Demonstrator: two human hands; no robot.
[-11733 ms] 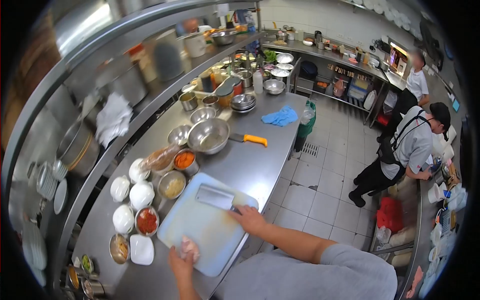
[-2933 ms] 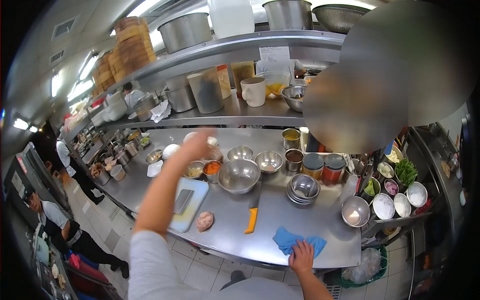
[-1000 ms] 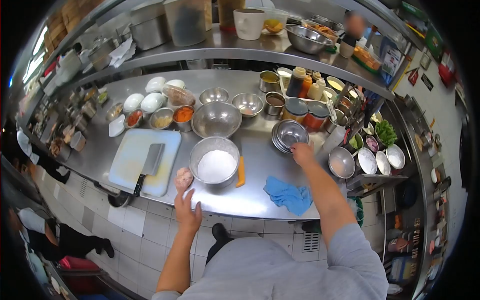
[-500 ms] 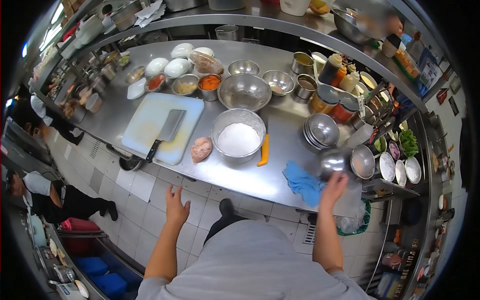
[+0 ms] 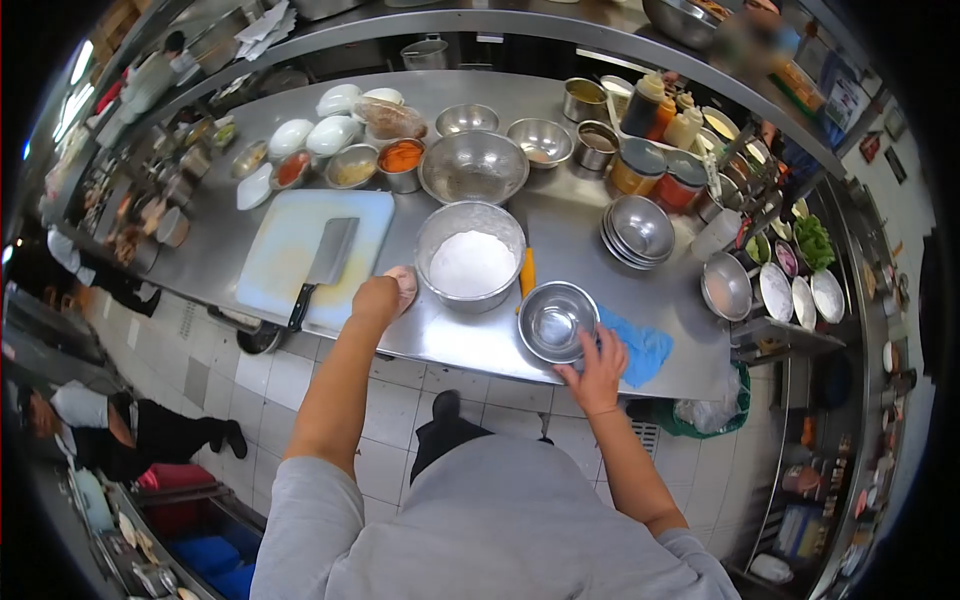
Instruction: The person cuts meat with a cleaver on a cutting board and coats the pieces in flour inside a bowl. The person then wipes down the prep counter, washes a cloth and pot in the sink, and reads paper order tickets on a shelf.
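Note:
My left hand [image 5: 376,300] is closed round a pale pink piece of raw meat [image 5: 405,286], between the cutting board and the flour bowl; its fingertips are partly hidden. My right hand [image 5: 598,370] grips the rim of a small metal mixing bowl [image 5: 555,318] near the table's front edge. That bowl has nothing visible in it. A larger metal bowl of white flour [image 5: 472,262] stands between my hands, with a yellow handle [image 5: 527,272] beside it. A cleaver [image 5: 332,252] lies on the white cutting board [image 5: 270,255].
Behind are a large metal bowl [image 5: 474,168], a pot of orange pieces [image 5: 401,158] and several white packages [image 5: 332,134]. To the right stand stacked bowls [image 5: 640,228], sauce bottles [image 5: 645,105] and a blue cloth [image 5: 645,352]. Another person [image 5: 120,420] is at the far left.
My right hand has brought the metal bowl left, from beyond the blue cloth to beside the flour bowl. My left hand has gone from open in the air onto the raw meat.

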